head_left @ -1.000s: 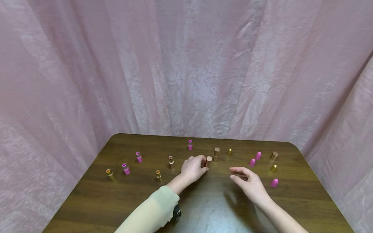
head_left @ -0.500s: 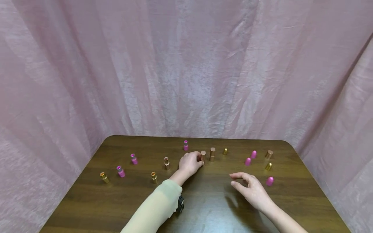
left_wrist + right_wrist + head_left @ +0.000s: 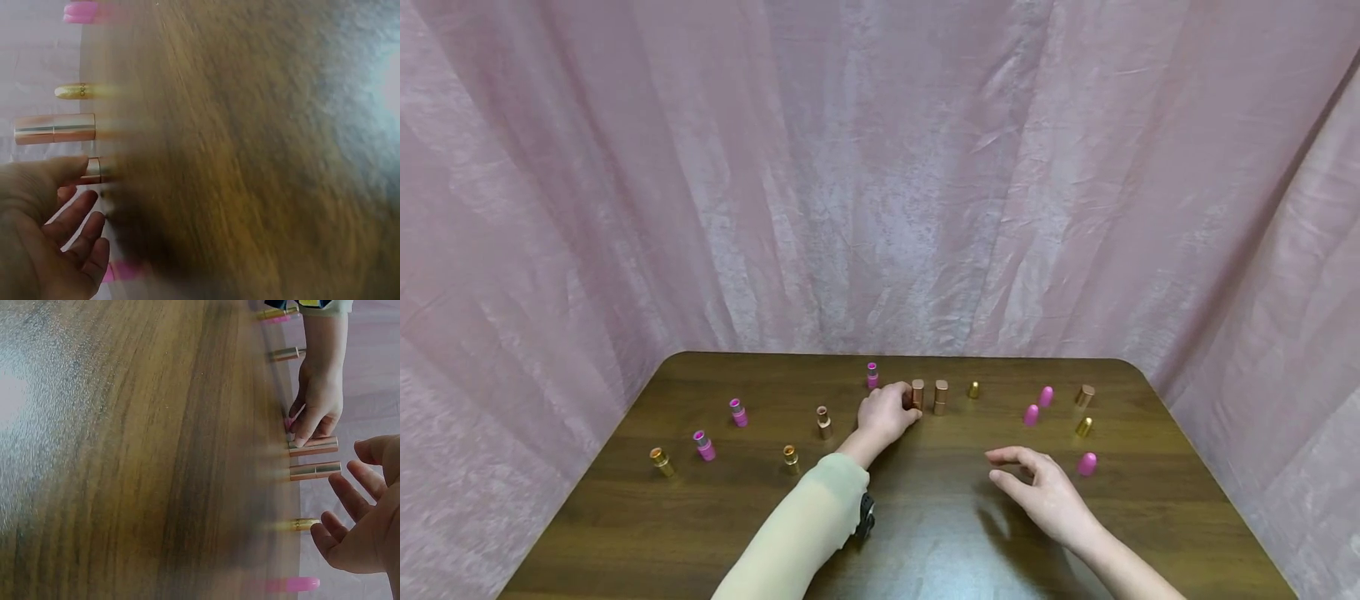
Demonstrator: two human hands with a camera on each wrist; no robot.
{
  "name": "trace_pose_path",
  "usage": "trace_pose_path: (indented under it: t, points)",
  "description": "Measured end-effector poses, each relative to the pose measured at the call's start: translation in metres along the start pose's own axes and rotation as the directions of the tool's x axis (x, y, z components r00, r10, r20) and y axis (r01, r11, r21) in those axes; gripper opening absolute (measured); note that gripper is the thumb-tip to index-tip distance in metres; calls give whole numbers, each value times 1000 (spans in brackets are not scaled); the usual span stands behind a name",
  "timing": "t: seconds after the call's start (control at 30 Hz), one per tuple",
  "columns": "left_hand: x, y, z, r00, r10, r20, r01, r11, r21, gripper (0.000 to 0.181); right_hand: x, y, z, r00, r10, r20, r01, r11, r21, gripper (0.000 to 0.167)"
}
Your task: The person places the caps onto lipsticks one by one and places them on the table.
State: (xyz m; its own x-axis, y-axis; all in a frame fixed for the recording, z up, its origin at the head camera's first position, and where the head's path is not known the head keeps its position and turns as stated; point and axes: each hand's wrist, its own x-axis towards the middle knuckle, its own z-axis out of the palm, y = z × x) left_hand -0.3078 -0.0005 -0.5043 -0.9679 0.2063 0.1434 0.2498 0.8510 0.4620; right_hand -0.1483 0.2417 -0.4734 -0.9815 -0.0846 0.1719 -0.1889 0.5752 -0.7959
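My left hand (image 3: 883,414) pinches a capped rose-gold lipstick (image 3: 918,390) between thumb and fingers; it stands upright on the table. Close to its right, with a narrow gap, is a second capped rose-gold lipstick (image 3: 941,397). In the left wrist view the thumb covers much of the held lipstick (image 3: 94,170). My right hand (image 3: 1041,492) hovers over the table's right half, fingers loosely bent and apart, nothing in it. Nearest to it is a pink lipstick cap (image 3: 1087,464). In the right wrist view, the left hand (image 3: 322,400) shows beyond the right fingers.
Uncapped lipstick bases stand to the left: pink (image 3: 703,446), gold (image 3: 662,461) and rose-gold (image 3: 824,422), several in all. Loose caps stand to the right: pink (image 3: 1032,415), gold (image 3: 1084,427) and rose-gold (image 3: 1085,396). A pink curtain (image 3: 880,183) hangs behind the wooden table (image 3: 625,533).
My left hand has moved the rose-gold lipstick away from me, level with the second one. The right hand has drawn back slightly, still holding nothing. The head view has shifted a little.
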Motion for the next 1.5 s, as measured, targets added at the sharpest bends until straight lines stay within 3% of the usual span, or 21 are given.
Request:
trace_pose_path:
  t: [0.2,0.37,0.53,0.67,0.83,0.97,1.07,1.2,1.3,1.5]
  points:
    - [-4,3,-20,1000,20,19,-20,1000,13,57,1,-2,-8,998,-65,-10,65,997,-30,26]
    - [-9,8,-47,999,50,-2,-50,998,36,64,3,-1,-25,998,-66,-15,65,996,-61,29]
    - [-21,12,-71,986,163,-24,-160,982,100,65,7,2,-52,998,-52,-34,47,990,-130,36]
    - [-35,19,-88,957,288,-16,-281,943,177,65,15,7,-80,996,-61,-64,48,981,-187,41]
    - [-54,26,-106,909,416,5,-403,878,260,63,27,19,-109,983,-116,-142,78,966,-247,41]
    - [-70,27,-114,871,491,30,-477,828,293,63,37,31,-124,970,-146,-195,80,946,-314,39]
    - [-85,28,-117,853,520,56,-512,808,292,64,44,41,-131,969,-133,-210,53,936,-349,41]
    - [-102,31,-116,831,551,81,-549,785,288,65,54,57,-137,968,-104,-230,10,926,-377,42]
    - [-114,34,-112,806,586,80,-581,759,293,64,60,67,-140,969,-78,-236,-21,921,-388,43]
    - [-136,35,-91,760,649,50,-629,712,312,63,69,85,-144,977,1,-213,-93,901,-423,48]
